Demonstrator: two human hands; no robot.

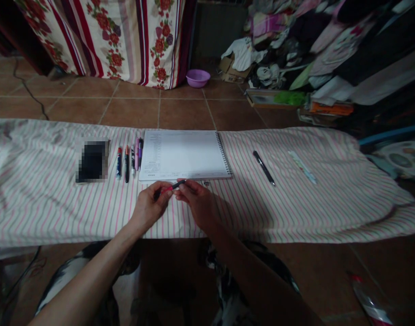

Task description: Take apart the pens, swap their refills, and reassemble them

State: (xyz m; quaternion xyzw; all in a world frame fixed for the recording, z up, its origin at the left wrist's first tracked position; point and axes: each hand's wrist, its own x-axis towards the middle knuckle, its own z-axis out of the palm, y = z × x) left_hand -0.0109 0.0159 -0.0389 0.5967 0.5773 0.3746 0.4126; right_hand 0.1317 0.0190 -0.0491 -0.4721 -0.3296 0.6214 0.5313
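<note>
A slim black and red pen (178,184) spans the gap between my two hands, just in front of the notepad's near edge. My left hand (150,203) pinches its red part, while the fingers of my right hand (199,202) close on the black end. Behind them lies a spiral-bound notepad (187,154), its white page facing up and the wire binding on the right. A small shiny item (206,183) beside my right hand is too small to make out.
Several pens (127,164) lie left of the notepad, next to a pixelated dark rectangular object (92,161). To the right are a black pen (264,169) and a pale slim item (302,167). A striped cloth (200,226) covers the surface. A purple basin (198,79) stands on the tiled floor.
</note>
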